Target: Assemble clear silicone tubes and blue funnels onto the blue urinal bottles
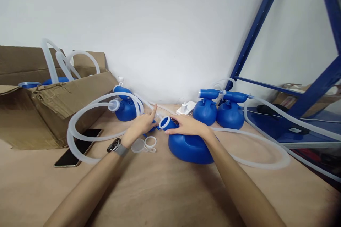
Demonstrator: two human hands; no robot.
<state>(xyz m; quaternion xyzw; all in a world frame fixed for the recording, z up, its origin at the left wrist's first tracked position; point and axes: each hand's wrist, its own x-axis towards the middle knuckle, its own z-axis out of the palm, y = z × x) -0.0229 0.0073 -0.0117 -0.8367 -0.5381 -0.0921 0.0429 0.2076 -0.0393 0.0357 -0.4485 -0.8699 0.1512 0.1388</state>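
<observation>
My right hand (188,126) grips the neck and handle area of a blue plastic bottle (190,149), which lies low on the table with its pale-rimmed open mouth (164,122) tilted towards the left. Just left of that mouth, my left hand (145,123) has its fingers on a small blue part (150,131), mostly hidden, while one finger points up. A clear piece (159,115) shows beside that finger. In front of the left hand lie a translucent round cap (137,145) and a white ring (150,142) with a small tab.
On the left stand a cardboard box (77,95) holding tubes and blue bottles, and a phone (77,150) under a coiled clear hose (70,127). Another blue bottle (126,110) is behind. Two blue bottles (204,112) with hoses stand right, near a blue metal rack (253,32) and white charger (184,107).
</observation>
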